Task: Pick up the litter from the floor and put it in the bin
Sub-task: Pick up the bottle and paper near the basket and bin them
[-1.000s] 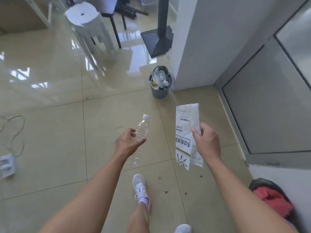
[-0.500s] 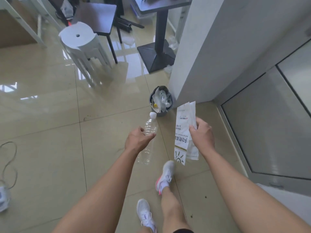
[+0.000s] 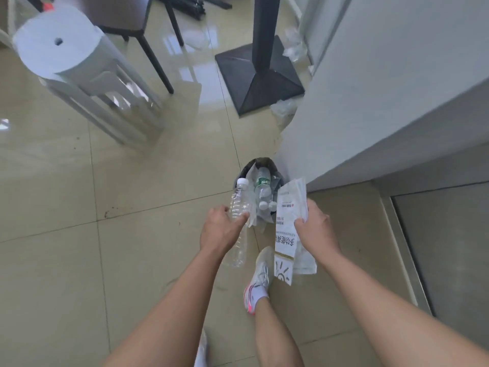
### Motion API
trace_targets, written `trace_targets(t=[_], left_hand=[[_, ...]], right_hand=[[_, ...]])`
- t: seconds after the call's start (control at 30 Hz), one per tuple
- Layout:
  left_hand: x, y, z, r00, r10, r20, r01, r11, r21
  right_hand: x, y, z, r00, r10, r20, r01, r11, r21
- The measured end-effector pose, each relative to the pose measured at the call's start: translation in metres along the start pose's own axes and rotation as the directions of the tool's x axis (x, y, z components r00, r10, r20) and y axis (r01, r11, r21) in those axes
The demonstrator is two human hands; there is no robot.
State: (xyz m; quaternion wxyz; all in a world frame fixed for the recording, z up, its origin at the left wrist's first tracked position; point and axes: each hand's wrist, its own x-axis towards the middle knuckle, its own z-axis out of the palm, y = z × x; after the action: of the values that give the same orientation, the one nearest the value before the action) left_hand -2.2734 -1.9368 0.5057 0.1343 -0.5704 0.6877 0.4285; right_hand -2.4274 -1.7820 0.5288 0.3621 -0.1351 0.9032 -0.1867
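Head view: the clear plastic bottle (image 3: 239, 221) sits in the left hand (image 3: 221, 231), fingers wrapped round its middle, capped end pointing toward twelve o'clock and hanging at the near-left edge of the bin (image 3: 260, 165). At three o'clock from it, the right hand (image 3: 316, 229) pinches a flat white printed bag (image 3: 287, 229) by its right edge, thumb closed over the front; the bag's top corner overlaps the bin's right side in this view. The small dark bin stands on the tiled floor (image 3: 148, 242) against the foot of the grey wall (image 3: 370, 102), and it looks nearly full, with other bottles (image 3: 262, 186) and wrappers poking above its rim.

Because the bin is crowded, I judge the bottle should be brought over the middle of the opening and lowered cap-first into a gap, not dropped from the edge, where it could roll off the pile. The bag is light and broad; folding or crumpling it first should help it stay in. More loose plastic scraps (image 3: 284, 108) lie at one o'clock beyond the bin, beside the black table base (image 3: 258, 78). A white stool (image 3: 71, 56) stands well apart at ten o'clock.
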Motion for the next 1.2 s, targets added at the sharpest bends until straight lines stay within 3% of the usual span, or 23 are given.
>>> trace_targets(t=[0.23,0.43,0.57,0.7,0.87,1.03,1.2], left_hand=[[0.116,0.02,0.049,0.995,0.061,0.073,-0.068,0.994,0.088],[0.196,0.03,0.096,0.992,0.126,-0.001,-0.123,0.973,0.193],[0.23,0.015,0.112,0.988,0.145,0.049,-0.153,0.941,0.301],[0.263,0.005,0.121,0.984,0.176,0.041,-0.18,0.937,0.299],[0.282,0.0,0.124,0.975,0.21,0.073,-0.223,0.927,0.302],[0.267,-0.001,0.111,0.965,0.232,0.124,-0.26,0.914,0.312],[0.258,0.004,0.087,0.969,0.168,0.179,-0.211,0.945,0.25]], right_hand=[[0.103,-0.023,0.063,0.996,0.085,0.015,-0.083,0.994,-0.069],[0.18,-0.008,0.095,0.99,0.133,-0.054,-0.138,0.986,-0.09],[0.218,-0.005,0.108,0.994,0.11,-0.005,-0.11,0.982,-0.155],[0.251,-0.007,0.119,0.988,0.15,0.017,-0.148,0.984,-0.096],[0.269,-0.009,0.122,0.987,0.145,0.062,-0.136,0.982,-0.131],[0.258,-0.016,0.099,0.996,0.064,0.065,-0.039,0.944,-0.327],[0.245,-0.023,0.073,0.997,0.059,0.043,-0.039,0.926,-0.376]])
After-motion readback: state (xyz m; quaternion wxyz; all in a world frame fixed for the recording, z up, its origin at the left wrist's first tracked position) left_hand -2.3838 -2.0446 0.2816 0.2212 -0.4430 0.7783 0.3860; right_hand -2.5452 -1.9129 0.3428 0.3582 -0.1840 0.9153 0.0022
